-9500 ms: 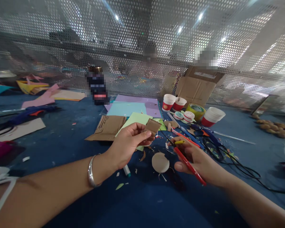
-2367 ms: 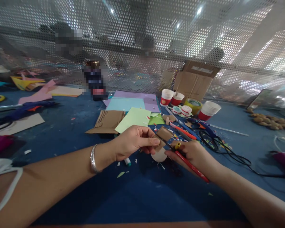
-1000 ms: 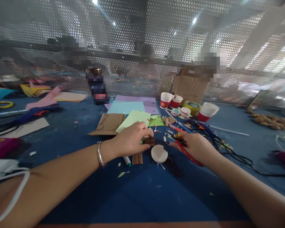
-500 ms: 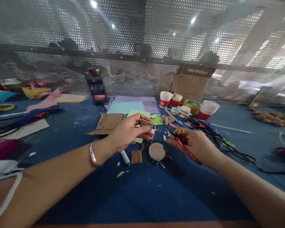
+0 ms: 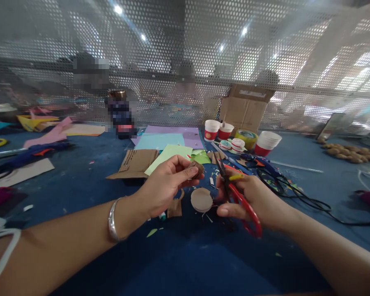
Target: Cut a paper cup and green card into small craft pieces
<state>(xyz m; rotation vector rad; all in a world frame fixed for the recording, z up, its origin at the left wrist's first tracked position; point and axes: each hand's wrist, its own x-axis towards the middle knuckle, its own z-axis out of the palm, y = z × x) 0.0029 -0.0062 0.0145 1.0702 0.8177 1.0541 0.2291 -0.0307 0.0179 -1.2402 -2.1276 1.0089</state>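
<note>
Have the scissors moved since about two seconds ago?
Yes: judged against the leftmost paper cup, the scissors have moved forward, away from the person and closer to the cup.

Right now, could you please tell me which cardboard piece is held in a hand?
The brown scrap pinched in the left hand; the lower scrap and the large corrugated sheet rest on the table.

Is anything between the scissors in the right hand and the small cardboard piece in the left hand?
Nothing visible is: an open gap separates the scissors in the right hand from the small cardboard piece, though the left hand covers part of that piece. The round pale disc is lower in the picture, not between them.
</note>
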